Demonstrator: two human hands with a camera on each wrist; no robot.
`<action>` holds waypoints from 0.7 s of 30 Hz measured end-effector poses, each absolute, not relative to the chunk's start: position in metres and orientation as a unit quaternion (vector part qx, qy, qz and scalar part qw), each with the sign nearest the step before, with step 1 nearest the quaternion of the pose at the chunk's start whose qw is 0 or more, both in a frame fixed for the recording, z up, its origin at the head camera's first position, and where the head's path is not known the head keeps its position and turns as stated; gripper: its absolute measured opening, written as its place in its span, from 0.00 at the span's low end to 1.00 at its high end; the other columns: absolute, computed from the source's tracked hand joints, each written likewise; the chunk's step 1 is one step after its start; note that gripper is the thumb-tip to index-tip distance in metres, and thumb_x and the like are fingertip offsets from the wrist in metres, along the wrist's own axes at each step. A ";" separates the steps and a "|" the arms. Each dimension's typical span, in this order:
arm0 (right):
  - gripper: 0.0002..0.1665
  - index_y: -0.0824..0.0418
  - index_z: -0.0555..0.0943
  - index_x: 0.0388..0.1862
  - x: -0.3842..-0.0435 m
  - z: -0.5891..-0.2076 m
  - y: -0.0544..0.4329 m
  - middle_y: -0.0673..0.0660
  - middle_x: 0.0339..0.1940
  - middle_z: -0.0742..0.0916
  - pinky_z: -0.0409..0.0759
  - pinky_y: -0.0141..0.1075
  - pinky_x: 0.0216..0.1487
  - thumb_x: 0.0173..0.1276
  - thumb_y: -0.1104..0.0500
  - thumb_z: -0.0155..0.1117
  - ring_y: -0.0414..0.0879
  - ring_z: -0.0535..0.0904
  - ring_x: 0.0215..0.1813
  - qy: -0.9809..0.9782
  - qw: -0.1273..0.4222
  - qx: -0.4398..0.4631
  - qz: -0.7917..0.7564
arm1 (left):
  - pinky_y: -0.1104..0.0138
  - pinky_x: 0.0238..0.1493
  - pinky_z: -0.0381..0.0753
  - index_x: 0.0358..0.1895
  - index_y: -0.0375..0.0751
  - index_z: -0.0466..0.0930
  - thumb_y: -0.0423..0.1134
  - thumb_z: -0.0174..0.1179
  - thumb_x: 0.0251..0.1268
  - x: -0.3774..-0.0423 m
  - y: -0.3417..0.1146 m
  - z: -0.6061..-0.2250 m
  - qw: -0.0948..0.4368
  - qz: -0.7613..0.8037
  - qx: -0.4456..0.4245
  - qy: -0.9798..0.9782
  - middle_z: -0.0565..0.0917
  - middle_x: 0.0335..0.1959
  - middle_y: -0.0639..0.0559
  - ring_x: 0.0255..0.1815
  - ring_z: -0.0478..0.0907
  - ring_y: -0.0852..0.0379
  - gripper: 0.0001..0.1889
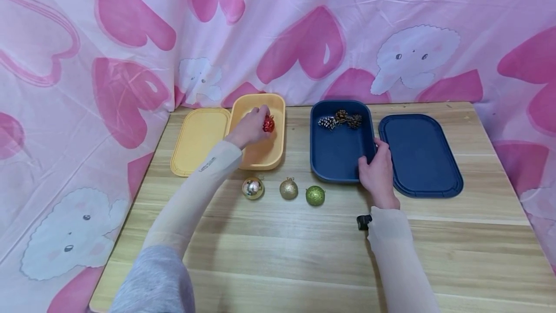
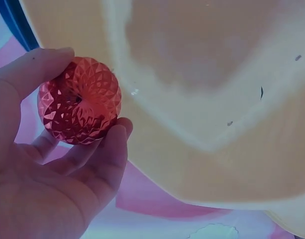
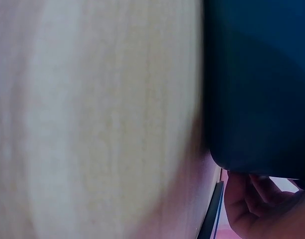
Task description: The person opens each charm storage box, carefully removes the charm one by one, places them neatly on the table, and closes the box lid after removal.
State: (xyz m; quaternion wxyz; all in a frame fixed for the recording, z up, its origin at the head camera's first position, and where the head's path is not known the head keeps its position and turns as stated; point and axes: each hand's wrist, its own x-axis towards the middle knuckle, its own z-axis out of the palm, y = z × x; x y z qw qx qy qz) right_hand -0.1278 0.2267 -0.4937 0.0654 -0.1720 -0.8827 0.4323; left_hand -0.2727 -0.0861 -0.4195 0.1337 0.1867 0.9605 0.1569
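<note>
My left hand (image 1: 251,129) holds a red faceted Christmas bauble (image 2: 80,101) between thumb and fingers, over the yellow box (image 1: 281,134). In the left wrist view, the bauble appears in front of the box's pale inside. At the navy box (image 1: 340,151), my right hand (image 1: 379,175) grips the near right corner, thumb at the rim and fingers along the outer right wall. Several pine cones (image 1: 341,116) lie in the far part of that box. On the table stand a shiny gold bauble (image 1: 253,188), a glittery gold bauble (image 1: 288,189) and a green glitter bauble (image 1: 315,196).
A yellow lid (image 1: 200,141) lies left of the yellow box, partly beneath my left arm's reach. The navy lid (image 1: 421,156) lies right of the navy box. Behind the wooden table (image 1: 278,255) hangs a pink heart-patterned cloth (image 1: 299,42).
</note>
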 end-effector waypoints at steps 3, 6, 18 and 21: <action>0.35 0.61 0.53 0.74 -0.128 -0.493 0.227 0.70 0.73 0.64 0.60 0.58 0.71 0.70 0.60 0.49 0.64 0.62 0.72 -0.883 0.066 -0.172 0.431 | 0.55 0.53 0.78 0.58 0.42 0.62 0.42 0.69 0.55 -0.270 -0.088 -0.418 0.120 0.163 0.192 0.960 0.72 0.48 0.41 0.47 0.76 0.45 0.31; 0.35 0.61 0.53 0.74 -0.128 -0.492 0.227 0.70 0.73 0.63 0.60 0.58 0.71 0.71 0.60 0.49 0.64 0.62 0.72 -0.884 0.065 -0.171 0.431 | 0.56 0.53 0.78 0.58 0.42 0.62 0.42 0.68 0.55 -0.267 -0.090 -0.417 0.106 0.171 0.202 0.958 0.73 0.49 0.42 0.47 0.76 0.46 0.30; 0.36 0.60 0.52 0.75 -0.126 -0.490 0.227 0.69 0.74 0.62 0.60 0.58 0.71 0.71 0.58 0.49 0.63 0.61 0.72 -0.887 0.054 -0.173 0.425 | 0.57 0.52 0.79 0.57 0.41 0.65 0.44 0.67 0.57 -0.243 -0.093 -0.406 0.052 0.222 0.227 0.947 0.74 0.47 0.42 0.46 0.76 0.47 0.28; 0.36 0.59 0.52 0.76 -0.125 -0.488 0.227 0.69 0.74 0.63 0.60 0.58 0.71 0.72 0.58 0.49 0.63 0.62 0.72 -0.887 0.050 -0.174 0.424 | 0.58 0.50 0.79 0.56 0.40 0.65 0.44 0.67 0.56 -0.237 -0.093 -0.404 0.040 0.246 0.223 0.942 0.74 0.46 0.43 0.45 0.75 0.48 0.28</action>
